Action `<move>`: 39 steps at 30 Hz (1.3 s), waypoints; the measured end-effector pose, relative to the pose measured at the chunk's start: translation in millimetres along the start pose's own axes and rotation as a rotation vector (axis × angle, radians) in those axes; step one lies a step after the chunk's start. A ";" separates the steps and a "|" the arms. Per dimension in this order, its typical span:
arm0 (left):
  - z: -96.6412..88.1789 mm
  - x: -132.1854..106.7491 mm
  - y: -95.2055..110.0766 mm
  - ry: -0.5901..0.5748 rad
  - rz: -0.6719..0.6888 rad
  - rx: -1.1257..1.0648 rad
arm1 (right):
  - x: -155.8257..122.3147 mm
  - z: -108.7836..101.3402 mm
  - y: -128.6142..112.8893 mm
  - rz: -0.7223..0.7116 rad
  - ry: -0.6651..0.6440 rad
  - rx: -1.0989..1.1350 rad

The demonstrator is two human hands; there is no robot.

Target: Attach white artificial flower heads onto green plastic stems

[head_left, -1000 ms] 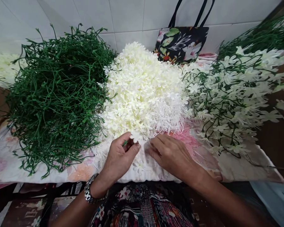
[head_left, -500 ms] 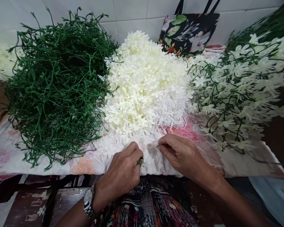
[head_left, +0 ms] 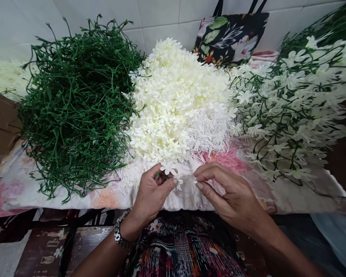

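Observation:
My left hand (head_left: 157,188) is closed on an artificial flower stem. White blossoms (head_left: 167,168) stick out past its thumb and forefinger, and a bit of green shows between the fingers. Opposite it, my right hand (head_left: 219,184) pinches thumb and forefinger together. A tiny pale speck shows at those fingertips, too small to name. Just beyond both hands lies a heap of loose cream-white petals (head_left: 173,100). Thin white stamen pieces (head_left: 207,130) are piled at the heap's right front. To the left rises a tangled mound of bare green plastic stems (head_left: 77,107).
Stems with white blossoms (head_left: 288,115) are piled at the right. A black floral bag (head_left: 230,38) leans against the tiled wall (head_left: 158,15). Flowered cloth (head_left: 106,198) covers the table. A cardboard box (head_left: 1,127) stands at far left, with more pale petals (head_left: 7,79) behind it.
My left hand has turned so that its thumb side faces up, and white blossoms now show in it. My right hand stays pinched, close to where it was. The view has shifted slightly.

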State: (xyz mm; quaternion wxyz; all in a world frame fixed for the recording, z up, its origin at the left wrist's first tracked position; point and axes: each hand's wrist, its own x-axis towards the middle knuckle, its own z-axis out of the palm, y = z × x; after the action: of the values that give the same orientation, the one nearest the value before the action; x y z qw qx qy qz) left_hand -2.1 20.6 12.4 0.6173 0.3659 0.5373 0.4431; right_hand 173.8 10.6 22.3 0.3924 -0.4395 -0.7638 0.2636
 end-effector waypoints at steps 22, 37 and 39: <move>18.2 -1.9 -12.5 0.101 0.092 -0.163 | 9.7 23.9 -10.2 -0.028 0.203 -0.096; 12.0 -6.2 -13.8 -0.010 0.160 -0.104 | 11.2 24.0 -9.3 -0.020 0.178 -0.094; 11.9 -5.0 -13.7 -0.025 0.139 -0.136 | 10.8 22.4 -7.8 -0.008 0.155 -0.065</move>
State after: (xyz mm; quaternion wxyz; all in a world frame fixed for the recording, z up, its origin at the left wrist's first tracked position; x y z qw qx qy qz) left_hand 11.6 11.5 3.2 0.6153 0.3650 0.4717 0.5155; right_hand 148.2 15.1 19.6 0.4369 -0.4678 -0.7412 0.2023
